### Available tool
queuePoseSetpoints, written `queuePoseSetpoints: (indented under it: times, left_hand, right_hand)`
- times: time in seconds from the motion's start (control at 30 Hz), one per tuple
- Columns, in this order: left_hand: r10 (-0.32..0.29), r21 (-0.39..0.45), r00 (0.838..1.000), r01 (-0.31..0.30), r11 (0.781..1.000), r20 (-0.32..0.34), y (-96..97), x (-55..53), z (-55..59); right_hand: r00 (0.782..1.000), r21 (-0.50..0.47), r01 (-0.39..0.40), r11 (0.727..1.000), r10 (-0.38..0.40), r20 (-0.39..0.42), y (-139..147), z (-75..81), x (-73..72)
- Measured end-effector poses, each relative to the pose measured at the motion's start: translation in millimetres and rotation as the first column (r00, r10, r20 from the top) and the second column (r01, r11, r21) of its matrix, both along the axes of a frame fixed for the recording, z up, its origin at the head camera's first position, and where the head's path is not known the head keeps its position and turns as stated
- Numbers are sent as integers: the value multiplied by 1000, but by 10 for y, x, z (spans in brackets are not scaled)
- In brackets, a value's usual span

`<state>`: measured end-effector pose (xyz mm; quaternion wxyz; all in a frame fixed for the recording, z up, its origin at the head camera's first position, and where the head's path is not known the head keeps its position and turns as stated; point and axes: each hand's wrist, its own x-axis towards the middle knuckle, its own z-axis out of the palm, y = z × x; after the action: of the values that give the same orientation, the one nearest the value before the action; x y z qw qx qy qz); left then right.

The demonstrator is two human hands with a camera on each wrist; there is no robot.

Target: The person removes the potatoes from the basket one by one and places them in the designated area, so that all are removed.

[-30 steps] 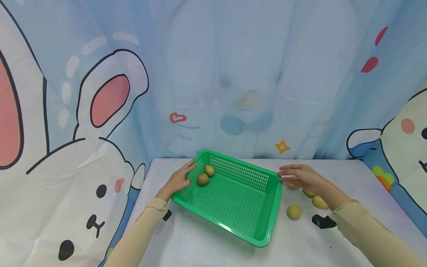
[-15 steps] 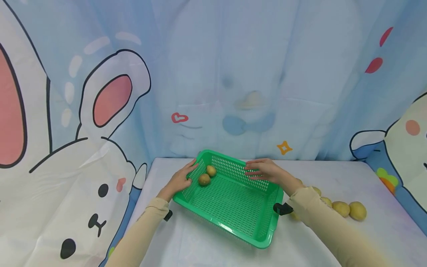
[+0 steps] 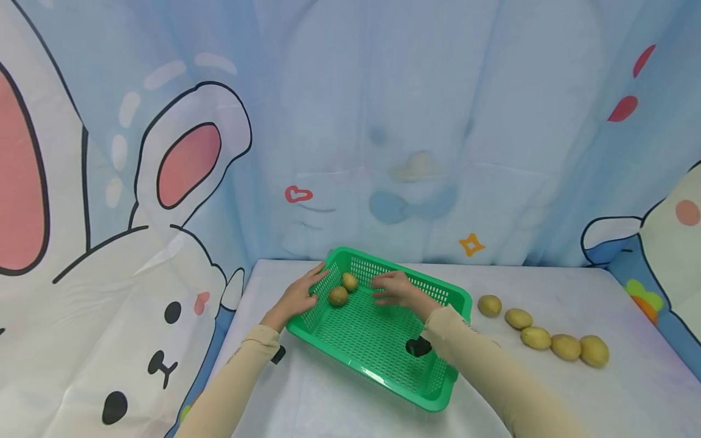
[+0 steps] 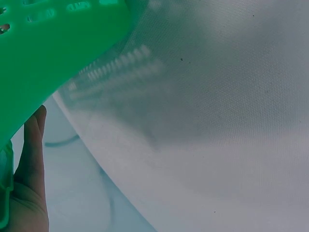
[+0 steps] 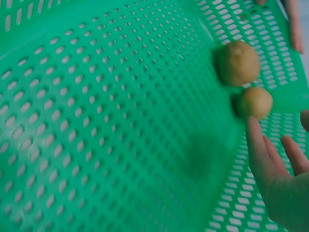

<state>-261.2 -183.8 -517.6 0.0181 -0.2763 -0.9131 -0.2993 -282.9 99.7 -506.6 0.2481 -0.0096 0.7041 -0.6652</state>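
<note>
A green perforated plastic basket [image 3: 372, 337] stands at an angle on the white-covered table. My left hand [image 3: 298, 296] grips its left end, thumb inside and fingers along the rim; the left wrist view shows part of this hand [image 4: 30, 183] beside the green wall. Two potatoes, a browner one [image 3: 338, 296] and a smaller yellowish one [image 3: 350, 281], lie in the basket's far left corner. My right hand [image 3: 398, 288] reaches over the basket, fingers loosely spread and holding nothing. In the right wrist view its index fingertip overlaps the smaller potato [image 5: 256, 103]; whether they touch I cannot tell.
Several more potatoes [image 3: 535, 337] lie in a slanting row on the table to the right of the basket. Behind the table hangs a blue curtain [image 3: 416, 121] with cartoon prints. A black wrist device [image 3: 418, 347] shows below the right wrist.
My right hand has moved left from the basket's right end to above its inside, near the two potatoes. A potato close to the basket's right side is now covered by the sleeve.
</note>
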Motion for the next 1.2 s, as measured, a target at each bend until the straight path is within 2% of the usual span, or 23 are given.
queuePoseSetpoints:
  times: [0.2,0.37,0.53,0.7,1.2]
  left_hand:
    - [3,-9,1000,-3,1000,-10,-29,6,1]
    - [2,-20,1000,-3,1000,-5,-29,2,-1]
    - [7,-20,1000,-7,1000,-4,-1,-8,8]
    - [6,-13,1000,-6,1000,1,23,-18,6]
    - [22,-22,1000,-22,1000,5,4,3,12]
  right_hand:
    - [994,1,113,994,-113,14,-294,-224,-13]
    - [981,-4,189,982,-189,48,-471,-330,-18]
    - [958,-6,282,960,-281,60,-556,-325,-48]
    - [925,1,375,927,-375,63,-610,-316,-72]
    - [874,19,486,874,-486,16,-898,-342,-98]
